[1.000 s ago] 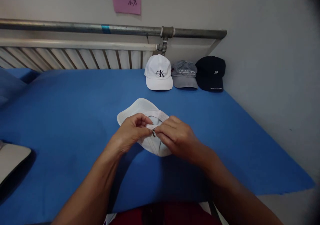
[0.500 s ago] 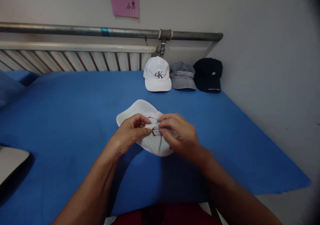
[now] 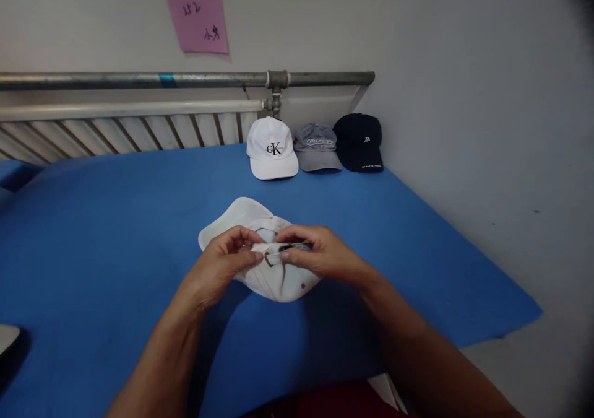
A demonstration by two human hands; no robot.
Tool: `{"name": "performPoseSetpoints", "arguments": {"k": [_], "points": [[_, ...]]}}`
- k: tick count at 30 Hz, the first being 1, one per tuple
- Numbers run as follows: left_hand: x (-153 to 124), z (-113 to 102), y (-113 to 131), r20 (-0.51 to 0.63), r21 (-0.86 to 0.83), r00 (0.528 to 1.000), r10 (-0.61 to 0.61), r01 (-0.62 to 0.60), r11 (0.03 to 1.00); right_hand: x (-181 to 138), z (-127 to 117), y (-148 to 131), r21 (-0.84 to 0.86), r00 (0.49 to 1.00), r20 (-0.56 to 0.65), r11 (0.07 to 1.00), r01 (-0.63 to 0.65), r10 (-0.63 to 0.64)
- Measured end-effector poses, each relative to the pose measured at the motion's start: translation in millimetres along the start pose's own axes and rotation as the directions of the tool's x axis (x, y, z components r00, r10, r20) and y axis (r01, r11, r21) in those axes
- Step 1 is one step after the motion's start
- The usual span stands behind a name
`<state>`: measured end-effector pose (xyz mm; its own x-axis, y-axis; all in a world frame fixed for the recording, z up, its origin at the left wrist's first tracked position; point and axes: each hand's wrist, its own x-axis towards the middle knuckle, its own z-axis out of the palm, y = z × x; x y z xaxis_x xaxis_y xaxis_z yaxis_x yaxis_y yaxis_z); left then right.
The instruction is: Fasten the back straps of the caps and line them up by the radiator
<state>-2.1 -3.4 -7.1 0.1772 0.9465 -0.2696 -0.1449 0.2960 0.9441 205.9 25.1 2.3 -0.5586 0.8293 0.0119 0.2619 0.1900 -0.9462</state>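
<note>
On the blue table (image 3: 116, 238), between front and back edges, left hand (image 3: 217, 266) is pinching a pale cap (image 3: 268, 283), right hand (image 3: 331, 256) its strap (image 3: 275, 259).

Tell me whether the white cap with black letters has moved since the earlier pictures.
No, the black-lettered white cap still sits below the pipe joint, beside the gray cap; only the view has shifted.

1. I get a dim, muted feed.
2. A soft-edged shadow darkens the blue sheet (image 3: 116, 220) below the held white baseball cap (image 3: 270, 282).
3. I catch dull sheen along the metal pipe (image 3: 213, 80).
4. Blurred black vignetting clips my right-hand corners.
5. Lettering on the gray baseball cap (image 3: 319, 158) looks soft.
</note>
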Motion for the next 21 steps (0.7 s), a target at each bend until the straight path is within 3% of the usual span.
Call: {"name": "performPoseSetpoints", "arguments": {"k": [11, 14, 17, 21], "points": [[-3.4, -1.3, 0.8, 0.156, 0.059, 0.987, 0.044, -0.054, 0.997, -3.8, 7.3, -8.4, -0.073, 0.995, -0.096, 0.997, 0.023, -0.03], [-6.3, 0.6, 3.3, 0.172, 0.209, 0.978, 0.12, -0.155, 0.966, -5.7, 7.0, -10.3, -0.086, 0.989, -0.136, 0.996, 0.04, -0.052], [-9.4, 4.0, 6.6, 0.143, 0.429, 0.957, 0.254, -0.291, 0.855, -7.5, 6.0, -10.4, -0.155, 0.97, -0.207, 0.983, 0.097, -0.128], [-12.0, 7.6, 9.8, 0.153, 0.569, 0.959, 0.24, -0.284, 0.771, -8.8, 6.4, -8.7, -0.316, 0.937, -0.254, 0.936, 0.156, -0.241]]}}
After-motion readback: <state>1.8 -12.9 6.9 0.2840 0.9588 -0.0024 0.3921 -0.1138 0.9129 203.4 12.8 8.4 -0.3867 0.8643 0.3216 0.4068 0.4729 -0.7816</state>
